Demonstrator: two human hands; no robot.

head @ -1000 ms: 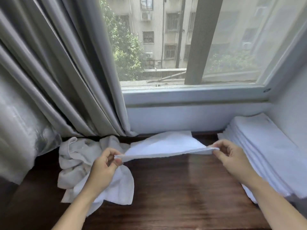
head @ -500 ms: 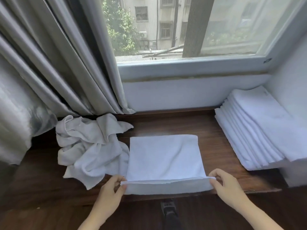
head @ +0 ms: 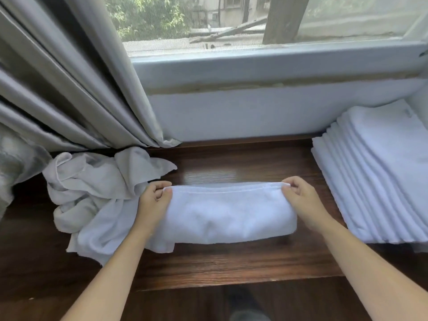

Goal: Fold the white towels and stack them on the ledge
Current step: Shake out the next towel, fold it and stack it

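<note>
On dark wooden ledge (head: 231, 262), grey curtain (head: 69, 89), window (head: 254, 19)

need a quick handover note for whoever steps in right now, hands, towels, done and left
Left hand pinches the far left corner of the towel; right hand pinches the far right corner.
That towel lies folded over on the wooden ledge, mid-fold.
Done: the folded stack at the right.
Left: finish this towel, stack it, then fold the crumpled pile at the left.
</note>
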